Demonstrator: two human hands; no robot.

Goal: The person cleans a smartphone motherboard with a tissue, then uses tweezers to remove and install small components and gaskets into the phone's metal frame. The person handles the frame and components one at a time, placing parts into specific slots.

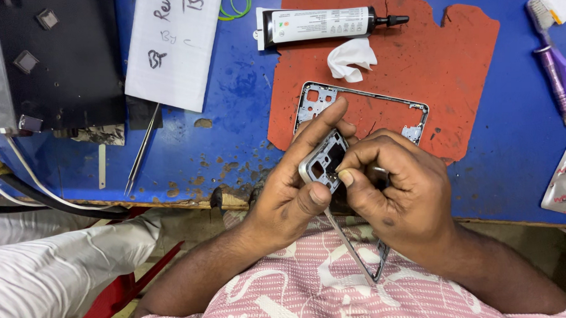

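Grey metal phone frame (324,161), thin and rectangular, sits over the blue table's (231,104) near edge, its long end down over the lap. Left hand (290,184) clamps its top corner, thumb against fingers. Right hand (397,192) pinches a small tool at the frame's camera opening. Second frame (362,103) lies on the red mat (443,65) just behind.

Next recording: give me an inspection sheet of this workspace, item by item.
Surface: blue bench, stained, with a red mat.
Job's things: grey phone frame held up by both hands; second frame lying on the mat.
Clutter: glue tube, crumpled tissue, tweezers, paper sheet, toothbrush.
Hands: left hand grips the frame; right hand pinches at it.
Cables: black cable at the bench's edge.
Surroundings: black box; a sleeve beside.
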